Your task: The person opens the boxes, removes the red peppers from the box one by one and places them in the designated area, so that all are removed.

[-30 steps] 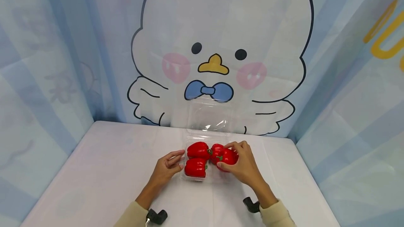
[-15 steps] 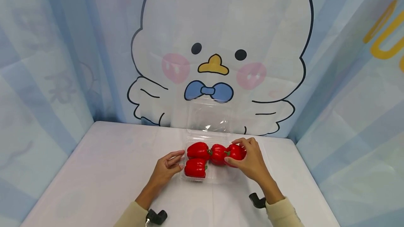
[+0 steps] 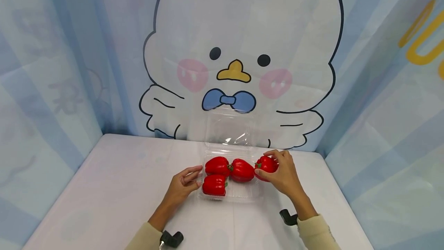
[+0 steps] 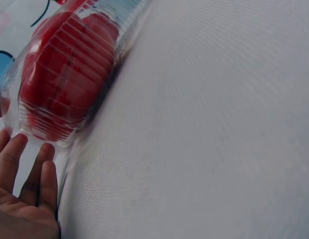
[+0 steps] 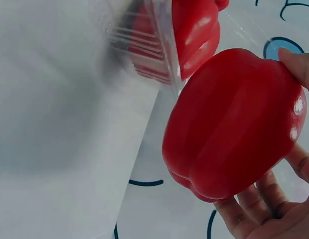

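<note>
Right hand [image 3: 286, 174] curled round a red pepper [image 3: 266, 164], I held it at the right edge of the clear box [image 3: 243, 193], three other peppers [image 3: 242, 170] inside; my left hand [image 3: 181, 184], fingers loosely extended, touched the opposite side, probably steadying the box.

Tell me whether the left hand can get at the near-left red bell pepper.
Probably yes: the left hand is close to that red bell pepper; a wall of the clear container stands between, but the lid is open above.
</note>
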A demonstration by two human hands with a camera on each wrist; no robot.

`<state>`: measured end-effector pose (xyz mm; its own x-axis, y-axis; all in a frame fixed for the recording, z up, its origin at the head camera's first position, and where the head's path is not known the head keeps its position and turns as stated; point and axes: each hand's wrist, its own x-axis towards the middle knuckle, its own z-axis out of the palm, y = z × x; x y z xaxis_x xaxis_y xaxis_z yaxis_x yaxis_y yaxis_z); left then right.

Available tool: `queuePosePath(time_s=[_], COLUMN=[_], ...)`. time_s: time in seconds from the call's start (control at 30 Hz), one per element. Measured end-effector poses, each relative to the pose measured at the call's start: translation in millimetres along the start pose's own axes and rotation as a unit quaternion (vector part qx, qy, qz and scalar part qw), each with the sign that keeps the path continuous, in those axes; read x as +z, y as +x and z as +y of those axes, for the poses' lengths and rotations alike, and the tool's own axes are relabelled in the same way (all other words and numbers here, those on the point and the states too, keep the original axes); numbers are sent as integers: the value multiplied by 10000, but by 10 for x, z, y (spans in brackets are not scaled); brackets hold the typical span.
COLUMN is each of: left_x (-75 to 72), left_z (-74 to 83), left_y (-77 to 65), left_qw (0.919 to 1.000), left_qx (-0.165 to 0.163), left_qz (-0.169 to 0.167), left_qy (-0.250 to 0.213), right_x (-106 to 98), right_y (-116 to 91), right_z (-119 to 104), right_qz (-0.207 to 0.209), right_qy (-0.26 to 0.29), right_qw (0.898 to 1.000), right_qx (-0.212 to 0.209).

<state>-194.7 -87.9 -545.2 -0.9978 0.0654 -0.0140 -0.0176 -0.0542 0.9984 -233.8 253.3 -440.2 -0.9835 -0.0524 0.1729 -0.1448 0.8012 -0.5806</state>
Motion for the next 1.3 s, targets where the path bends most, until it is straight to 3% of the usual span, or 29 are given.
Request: queuePosePath(time_s=[0.63,1.3], left_x=[-22,-31], left_z=[-14,-30], left_y=[1,13], left_qw=[10000,9995], left_qx=[8,-1], left_qz=[-77,-238], left_qy=[-53,-214], right_x=[-43,99], right_y=[143,318], right_z=[231,493], right_qz=[-28,-206], right_qy=[-182,-203], right_qw=[9996,9986], right_qx=[210,436])
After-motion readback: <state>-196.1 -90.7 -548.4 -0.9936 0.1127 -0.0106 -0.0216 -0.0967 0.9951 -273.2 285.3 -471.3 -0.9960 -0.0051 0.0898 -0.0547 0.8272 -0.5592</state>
